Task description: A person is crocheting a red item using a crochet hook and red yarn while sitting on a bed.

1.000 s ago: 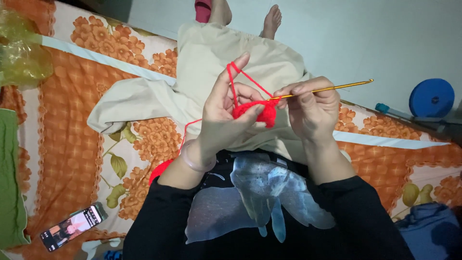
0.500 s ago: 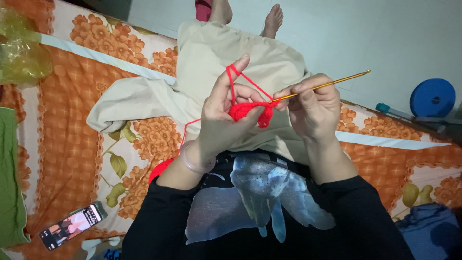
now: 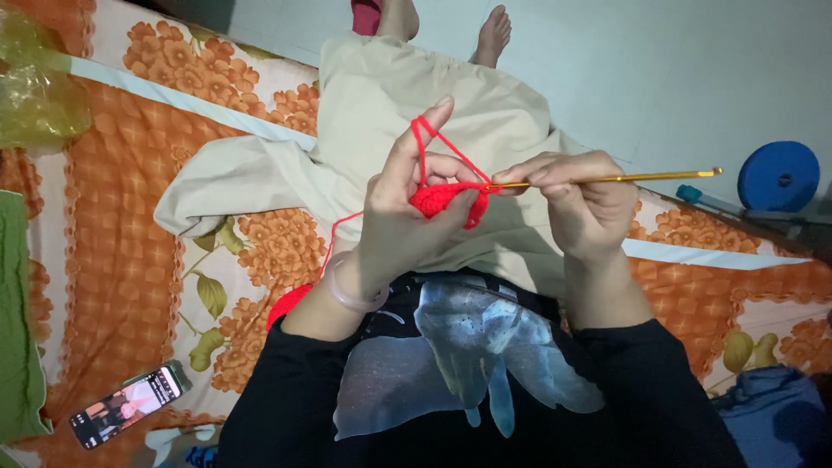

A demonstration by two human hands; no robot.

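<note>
My left hand (image 3: 403,217) pinches a small red crochet piece (image 3: 444,199) between thumb and fingers. Red yarn (image 3: 433,143) runs up over its raised index finger, then trails down past the wrist to a red yarn ball (image 3: 286,305) beside my left forearm. My right hand (image 3: 581,204) grips a thin golden crochet hook (image 3: 624,178). The hook's tip is at the top edge of the red piece, and its far end points right. Both hands are held over my lap, which is covered in beige cloth (image 3: 407,104).
I sit on a mattress with an orange flower-print sheet (image 3: 113,243). A phone with a lit screen (image 3: 128,406) lies at lower left. A yellow plastic bag (image 3: 35,95) and green cloth (image 3: 17,329) are at the left. A blue round object (image 3: 778,176) sits on the floor at right.
The hook has swung from pointing up-right to nearly level, and both hands have shifted slightly as the stitch is worked. The red piece stays pinched in my left hand.
</note>
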